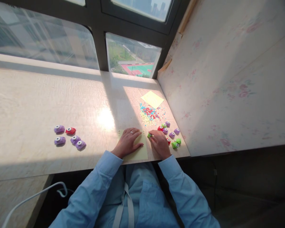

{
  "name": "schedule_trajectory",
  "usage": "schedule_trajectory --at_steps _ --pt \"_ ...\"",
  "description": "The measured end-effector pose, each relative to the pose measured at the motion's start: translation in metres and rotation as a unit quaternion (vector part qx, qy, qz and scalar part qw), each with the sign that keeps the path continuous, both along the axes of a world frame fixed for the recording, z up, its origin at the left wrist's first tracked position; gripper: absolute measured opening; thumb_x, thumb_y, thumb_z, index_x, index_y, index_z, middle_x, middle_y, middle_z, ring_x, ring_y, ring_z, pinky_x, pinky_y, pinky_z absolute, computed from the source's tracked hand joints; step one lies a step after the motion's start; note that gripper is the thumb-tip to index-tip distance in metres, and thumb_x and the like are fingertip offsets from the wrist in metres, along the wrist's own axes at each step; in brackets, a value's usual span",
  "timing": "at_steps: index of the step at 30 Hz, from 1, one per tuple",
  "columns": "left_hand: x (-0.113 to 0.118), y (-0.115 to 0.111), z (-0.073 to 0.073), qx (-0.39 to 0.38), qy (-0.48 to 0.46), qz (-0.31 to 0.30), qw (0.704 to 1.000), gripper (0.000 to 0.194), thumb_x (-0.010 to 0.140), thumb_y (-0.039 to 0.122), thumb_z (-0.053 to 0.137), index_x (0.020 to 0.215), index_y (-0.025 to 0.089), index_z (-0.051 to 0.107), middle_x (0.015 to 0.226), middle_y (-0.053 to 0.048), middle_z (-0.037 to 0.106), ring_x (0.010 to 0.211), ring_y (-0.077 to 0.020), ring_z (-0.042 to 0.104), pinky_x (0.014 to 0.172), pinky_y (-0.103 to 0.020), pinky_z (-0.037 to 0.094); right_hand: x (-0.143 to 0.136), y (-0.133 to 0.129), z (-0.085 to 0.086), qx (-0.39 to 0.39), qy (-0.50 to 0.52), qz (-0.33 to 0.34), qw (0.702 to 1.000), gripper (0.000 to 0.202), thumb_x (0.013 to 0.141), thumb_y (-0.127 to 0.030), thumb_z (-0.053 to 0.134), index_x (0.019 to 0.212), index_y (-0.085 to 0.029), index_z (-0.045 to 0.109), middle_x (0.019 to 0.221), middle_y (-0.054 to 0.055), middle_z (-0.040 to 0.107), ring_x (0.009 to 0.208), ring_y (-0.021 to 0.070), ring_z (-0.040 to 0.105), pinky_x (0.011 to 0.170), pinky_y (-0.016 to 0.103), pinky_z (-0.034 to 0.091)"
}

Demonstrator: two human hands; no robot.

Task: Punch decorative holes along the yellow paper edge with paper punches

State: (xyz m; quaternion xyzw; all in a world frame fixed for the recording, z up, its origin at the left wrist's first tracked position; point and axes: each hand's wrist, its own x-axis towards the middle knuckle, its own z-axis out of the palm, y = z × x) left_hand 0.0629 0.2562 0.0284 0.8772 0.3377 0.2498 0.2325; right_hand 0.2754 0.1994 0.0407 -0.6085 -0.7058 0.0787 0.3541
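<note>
My left hand (pixel 128 143) lies with its fingers stretched out on a sheet of pale yellow paper (pixel 139 153), near the front edge of the sill. Small punched marks run along the paper's far edge. At the sheet's right side, my right hand (pixel 160 143) is closed on a small green craft punch (pixel 149 135), partly covered by the fingers. Just right of that hand is a loose group of red, purple and green craft punches, among them a purple punch (pixel 172 135) and a green punch (pixel 175 145).
Farther back lie a heap of red, blue and yellow paper bits (pixel 150 114) and a yellow square of paper (pixel 153 99). Several purple punches (pixel 60 141) and a red punch (pixel 70 130) sit at the left. A papered wall (pixel 218 95) bounds the right; a white cable (pixel 35 193) hangs lower left.
</note>
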Motion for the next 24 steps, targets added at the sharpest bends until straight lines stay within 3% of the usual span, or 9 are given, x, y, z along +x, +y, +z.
schedule_trajectory --at_steps 6,13,24 --pt "0.0 -0.002 -0.004 0.028 0.029 0.012 0.999 0.058 0.087 0.049 0.069 0.134 0.016 0.061 0.143 -0.016 0.057 0.14 -0.0348 0.043 0.116 -0.052 0.035 -0.005 0.009 -0.004 -0.011 -0.004 -0.006 1.0 0.027 0.089 -0.015 0.053 0.109 -0.021 0.071 0.106 0.009 0.073 0.1 0.0263 0.064 0.092 0.042 0.051" --pt "0.001 -0.003 0.001 0.032 0.022 0.013 0.999 0.052 0.086 0.047 0.071 0.128 0.018 0.064 0.134 -0.013 0.062 0.13 -0.0315 0.051 0.111 -0.049 0.04 -0.006 0.015 -0.009 0.006 -0.01 -0.019 1.0 0.022 0.09 -0.018 0.059 0.107 -0.02 0.073 0.104 0.01 0.072 0.098 0.0276 0.063 0.089 0.043 0.05" --pt "0.001 -0.002 -0.001 0.041 0.007 0.012 0.999 0.053 0.086 0.047 0.071 0.129 0.018 0.063 0.133 -0.015 0.06 0.127 -0.0311 0.052 0.109 -0.048 0.041 -0.007 0.017 -0.017 0.038 0.071 0.005 0.997 0.024 0.091 -0.018 0.058 0.111 -0.021 0.071 0.109 0.011 0.072 0.103 0.0264 0.065 0.094 0.044 0.054"
